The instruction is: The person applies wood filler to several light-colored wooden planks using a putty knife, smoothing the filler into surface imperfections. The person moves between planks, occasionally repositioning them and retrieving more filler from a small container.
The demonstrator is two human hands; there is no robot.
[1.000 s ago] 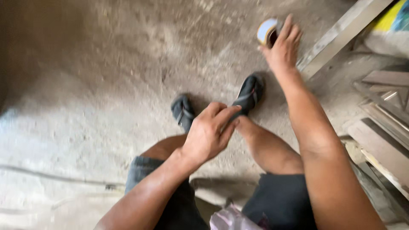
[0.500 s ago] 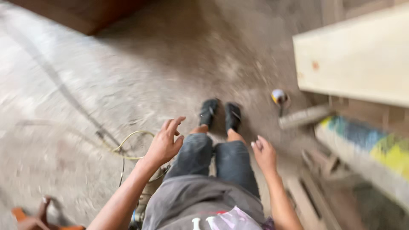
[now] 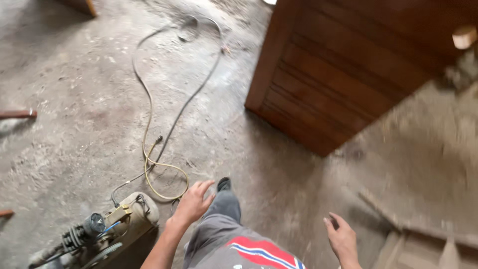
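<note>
My left hand (image 3: 193, 201) hangs open over the dusty concrete floor (image 3: 89, 104), fingers spread, holding nothing. It is beside my grey-trousered leg and dark shoe (image 3: 224, 185), just right of a small cream-coloured air compressor (image 3: 107, 229). My right hand (image 3: 341, 237) is low at the lower right, fingers loosely apart and empty, above the floor near some pale planks (image 3: 423, 239).
A brown panelled wooden cabinet (image 3: 348, 74) stands at the upper right. A yellow hose (image 3: 149, 149) and a dark cable (image 3: 196, 89) snake across the floor from the compressor. A reddish wooden piece (image 3: 17, 114) lies at the left edge.
The view has swung left from the planks and tape roll to the compressor and cabinet. My right hand let go of the roll earlier; both hands now hang empty.
</note>
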